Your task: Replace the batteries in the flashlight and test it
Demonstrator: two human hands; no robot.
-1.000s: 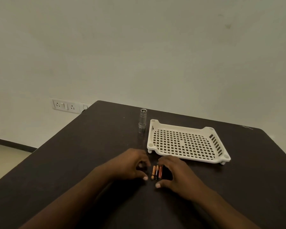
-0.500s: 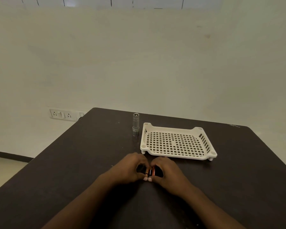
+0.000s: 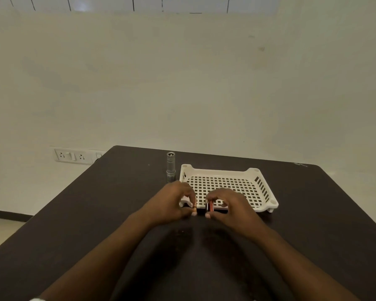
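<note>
One battery [image 3: 195, 205] is pinched by the left hand [image 3: 169, 202]; two batteries [image 3: 210, 206] are pinched by the right hand [image 3: 230, 205]. The flashlight [image 3: 170, 167] is stood upright beyond the left hand, beside a tray [image 3: 261, 186].

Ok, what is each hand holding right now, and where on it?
Left hand pinches one battery by its ends. Right hand pinches the other batteries, thumb at the near end, fingers over the far end.

Beside the white tray [image 3: 263, 185] with its grid of square holes stand a silver flashlight [image 3: 170, 167] and copper-and-black batteries [image 3: 210, 207], all on a dark brown table [image 3: 96, 213].
</note>
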